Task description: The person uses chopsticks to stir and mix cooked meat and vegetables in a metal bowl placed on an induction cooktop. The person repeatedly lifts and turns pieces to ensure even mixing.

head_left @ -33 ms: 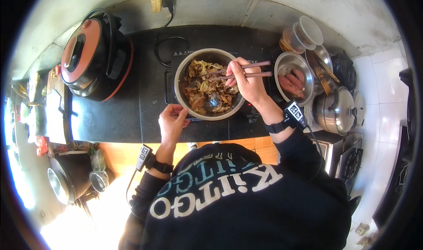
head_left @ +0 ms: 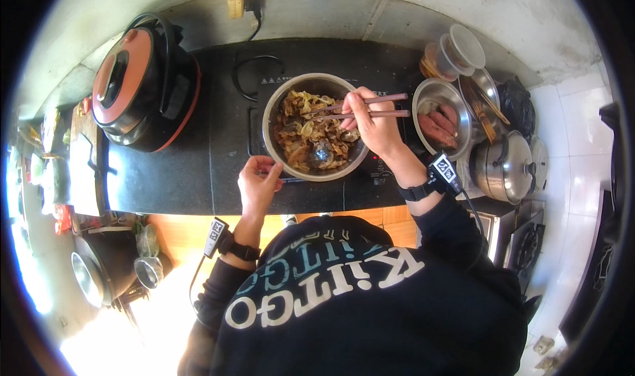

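A steel bowl (head_left: 361,163) of mixed cooked food (head_left: 311,138), brownish with yellowish leafy pieces, stands on a black cooktop (head_left: 380,174). Over its right rim, my right hand (head_left: 374,126) grips a pair of brown chopsticks (head_left: 387,114). Their tips reach into the food, slightly apart. At the near left of the bowl is my left hand (head_left: 256,183), its fingers bent and thumb drawn in against the rim. The fingertips are partly hidden by the hand, so how firmly it holds the bowl is unclear.
A black and orange cooker (head_left: 145,88) stands at the left. On the right are a steel bowl (head_left: 418,101) with reddish sausage-like pieces (head_left: 440,126), a lidded pot (head_left: 503,167), stacked clear containers (head_left: 456,51) and wooden utensils (head_left: 486,108). A black cord (head_left: 241,75) runs behind the cooktop.
Almost nothing differs. The bowl, the chopsticks and my right hand sit a very slight bit farther right; my left hand stays in place at the rim.
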`<action>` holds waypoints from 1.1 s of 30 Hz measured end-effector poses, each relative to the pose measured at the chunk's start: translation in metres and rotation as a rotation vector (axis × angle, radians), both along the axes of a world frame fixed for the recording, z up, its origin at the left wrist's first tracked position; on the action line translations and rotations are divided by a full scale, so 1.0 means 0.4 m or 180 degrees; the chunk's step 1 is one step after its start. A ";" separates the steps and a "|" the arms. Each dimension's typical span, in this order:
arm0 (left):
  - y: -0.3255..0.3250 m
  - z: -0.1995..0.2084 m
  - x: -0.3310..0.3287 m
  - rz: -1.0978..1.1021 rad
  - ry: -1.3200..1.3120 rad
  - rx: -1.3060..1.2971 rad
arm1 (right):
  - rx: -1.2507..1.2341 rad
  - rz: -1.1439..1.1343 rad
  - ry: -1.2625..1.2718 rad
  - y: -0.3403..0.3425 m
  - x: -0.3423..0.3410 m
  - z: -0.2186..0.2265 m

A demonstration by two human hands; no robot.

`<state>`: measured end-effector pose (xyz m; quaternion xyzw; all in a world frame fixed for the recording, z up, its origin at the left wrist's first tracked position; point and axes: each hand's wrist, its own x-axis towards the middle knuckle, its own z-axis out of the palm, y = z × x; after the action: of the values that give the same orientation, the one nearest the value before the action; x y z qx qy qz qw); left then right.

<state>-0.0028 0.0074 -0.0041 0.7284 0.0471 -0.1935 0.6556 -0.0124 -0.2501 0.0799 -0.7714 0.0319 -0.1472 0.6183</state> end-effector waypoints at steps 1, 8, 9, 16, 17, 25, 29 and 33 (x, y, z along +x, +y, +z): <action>0.003 -0.003 -0.001 0.0120 -0.0141 0.0006 | -0.0116 -0.0070 -0.0062 0.002 -0.001 -0.002; 0.066 -0.023 0.006 0.0527 -0.1101 0.0603 | -0.0350 -0.0583 -0.0197 -0.066 -0.022 0.050; 0.070 -0.023 0.006 0.0571 -0.0904 0.0667 | -0.0229 -0.0603 -0.0218 -0.058 -0.022 0.057; 0.011 -0.015 -0.006 0.0088 -0.0538 0.0737 | 0.0133 -0.0371 -0.0375 0.068 0.045 0.005; -0.002 -0.013 -0.009 0.0012 -0.0286 0.0683 | 0.0075 -0.0362 -0.0291 0.075 0.057 -0.005; -0.021 -0.012 -0.009 -0.0159 -0.0024 -0.0048 | 0.0152 -0.0432 0.0069 0.101 0.093 -0.065; -0.028 -0.023 -0.010 -0.0013 -0.0068 -0.0073 | -0.0203 -0.0286 0.0366 0.098 0.099 -0.086; -0.030 -0.019 -0.015 0.0005 0.0002 -0.0070 | -0.0141 -0.0293 0.0495 0.090 0.094 -0.075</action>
<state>-0.0088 -0.0044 -0.0117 0.7210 0.0458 -0.1938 0.6637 0.0254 -0.2143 0.0497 -0.7917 0.1119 -0.1158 0.5893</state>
